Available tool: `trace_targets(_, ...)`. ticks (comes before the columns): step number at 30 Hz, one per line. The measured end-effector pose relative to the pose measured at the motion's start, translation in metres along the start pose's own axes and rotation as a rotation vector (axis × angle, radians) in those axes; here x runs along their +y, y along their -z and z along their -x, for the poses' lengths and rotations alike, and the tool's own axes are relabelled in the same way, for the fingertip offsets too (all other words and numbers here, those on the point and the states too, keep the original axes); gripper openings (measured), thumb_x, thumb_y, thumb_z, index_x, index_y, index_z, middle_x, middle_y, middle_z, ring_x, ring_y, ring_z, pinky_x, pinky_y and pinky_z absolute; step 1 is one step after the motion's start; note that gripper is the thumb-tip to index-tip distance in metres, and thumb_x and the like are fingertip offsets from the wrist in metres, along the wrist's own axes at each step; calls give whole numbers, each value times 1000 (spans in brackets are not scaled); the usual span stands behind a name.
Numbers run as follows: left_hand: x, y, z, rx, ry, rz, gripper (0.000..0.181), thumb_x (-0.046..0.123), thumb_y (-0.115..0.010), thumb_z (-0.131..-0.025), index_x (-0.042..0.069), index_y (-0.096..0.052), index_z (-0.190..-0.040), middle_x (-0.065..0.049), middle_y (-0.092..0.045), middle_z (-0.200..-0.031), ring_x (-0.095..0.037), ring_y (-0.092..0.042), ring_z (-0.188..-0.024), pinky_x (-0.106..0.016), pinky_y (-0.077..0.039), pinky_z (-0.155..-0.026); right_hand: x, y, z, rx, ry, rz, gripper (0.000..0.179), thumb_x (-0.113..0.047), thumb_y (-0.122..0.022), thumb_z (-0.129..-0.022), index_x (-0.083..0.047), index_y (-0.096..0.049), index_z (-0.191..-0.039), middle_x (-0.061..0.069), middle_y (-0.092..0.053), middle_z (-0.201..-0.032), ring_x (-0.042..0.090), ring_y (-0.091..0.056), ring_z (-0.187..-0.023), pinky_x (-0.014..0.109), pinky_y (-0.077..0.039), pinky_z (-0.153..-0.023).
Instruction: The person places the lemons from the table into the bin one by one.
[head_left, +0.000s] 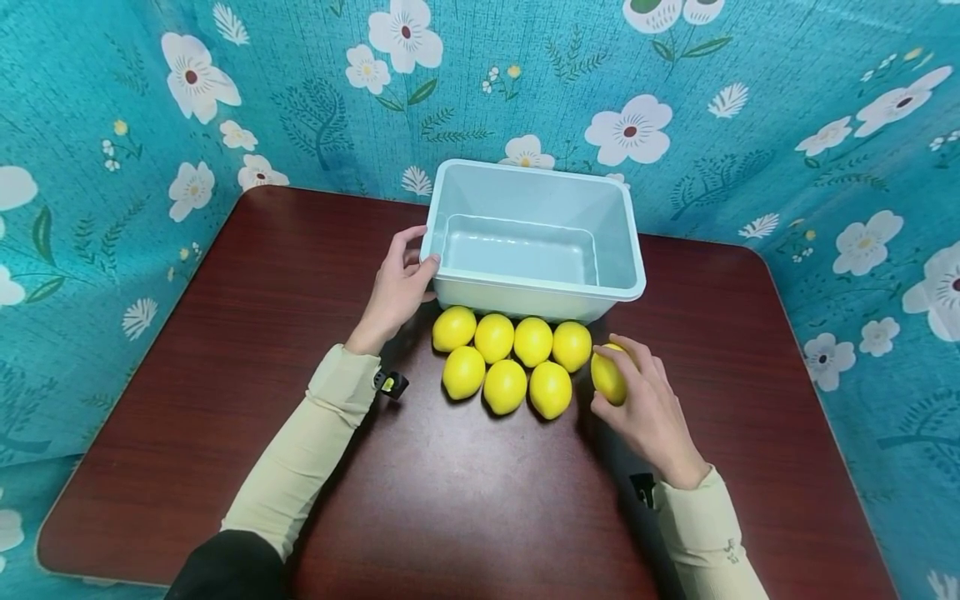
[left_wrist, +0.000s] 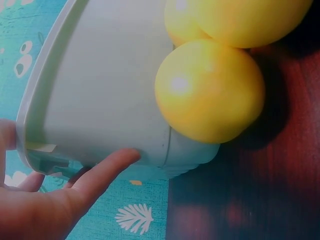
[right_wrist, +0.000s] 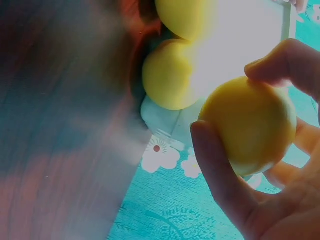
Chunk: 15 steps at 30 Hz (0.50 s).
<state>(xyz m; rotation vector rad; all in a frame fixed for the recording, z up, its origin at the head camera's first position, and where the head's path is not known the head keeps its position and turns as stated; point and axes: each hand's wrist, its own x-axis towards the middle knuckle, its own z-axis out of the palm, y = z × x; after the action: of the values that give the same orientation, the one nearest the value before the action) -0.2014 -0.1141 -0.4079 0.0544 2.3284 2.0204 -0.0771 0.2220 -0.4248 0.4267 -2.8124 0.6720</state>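
A light blue plastic bin (head_left: 536,292) stands at the back of the table, its inside bare. My left hand (head_left: 397,287) grips the bin's left front corner, and in the left wrist view the thumb (left_wrist: 107,170) lies along the outer wall. Between the thumb and fingers of my right hand (head_left: 647,408) is a yellow lemon (right_wrist: 250,127), right of the other lemons. Several lemons lie before the bin in two rows, among them a back-row lemon (head_left: 453,330) at the left end and a front-row lemon (head_left: 551,389) at the right end.
A dark red-brown wooden table (head_left: 450,517) with rounded corners carries everything. Teal flowered cloth (head_left: 315,92) hangs behind the bin and along both sides.
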Motion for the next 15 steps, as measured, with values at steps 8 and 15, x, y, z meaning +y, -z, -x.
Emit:
trace_targets(8, -1, 0, 0, 0, -8, 1, 50, 25, -51, -100, 26, -31, -145, -14, -53, -132, -27, -60, -115, -52, -54, -86, -6, 6, -5, 15, 0, -7, 55, -10, -74, -74, -12, -59, -127, 12, -45, -142, 33, -44, -110, 39, -46, -63)
trace_targets(15, 0, 0, 1, -4, -9, 7, 50, 25, -51, -100, 26, -30, -146, -15, -51, -134, -28, -59, -117, -53, -54, -87, -10, 8, -8, 26, -6, 13, 57, -16, -77, -72, -14, -59, -126, 9, -46, -140, 29, -43, -107, 33, -44, -56)
